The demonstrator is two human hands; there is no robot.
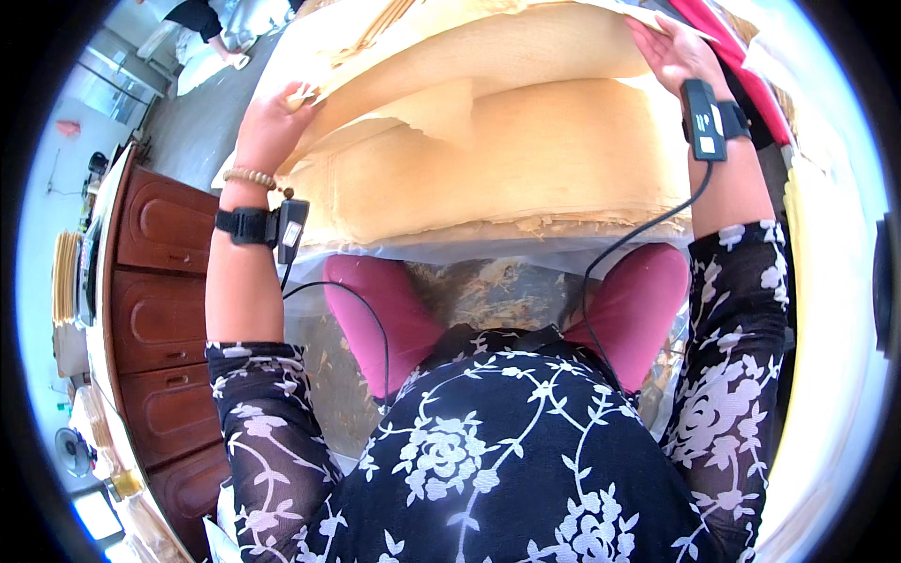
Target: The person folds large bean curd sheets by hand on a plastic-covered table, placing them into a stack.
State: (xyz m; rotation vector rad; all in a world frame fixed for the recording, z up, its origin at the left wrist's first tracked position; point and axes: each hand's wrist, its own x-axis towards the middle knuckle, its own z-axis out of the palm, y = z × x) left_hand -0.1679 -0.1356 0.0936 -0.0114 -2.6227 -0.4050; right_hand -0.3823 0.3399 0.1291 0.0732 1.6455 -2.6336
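Observation:
Before me lies a stack of thin, pale tan sheets (pixel 584 151), which look like wood veneer, with ragged near edges. A large upper sheet (pixel 542 46) is raised and bowed across the stack's far part. At its left end my left hand (pixel 271 127) is closed on the sheet's edge and some small pale scraps. My right hand (pixel 679 60) is at the far right corner, palm turned up, with the sheet's edge between thumb and fingers. Between the hands, a torn loose piece (pixel 440 105) curls up over the stack. Both wrists wear strapped black devices with cables.
Thin strips (pixel 380 28) lie beyond the raised sheet. Translucent plastic (pixel 493 246) hangs under the stack's near edge, above a scrap-strewn floor (pixel 493 288). A brown panelled cabinet (pixel 169 281) stands left. Another person (pixel 200 28) bends at the upper left. Red material (pixel 746 77) borders the right.

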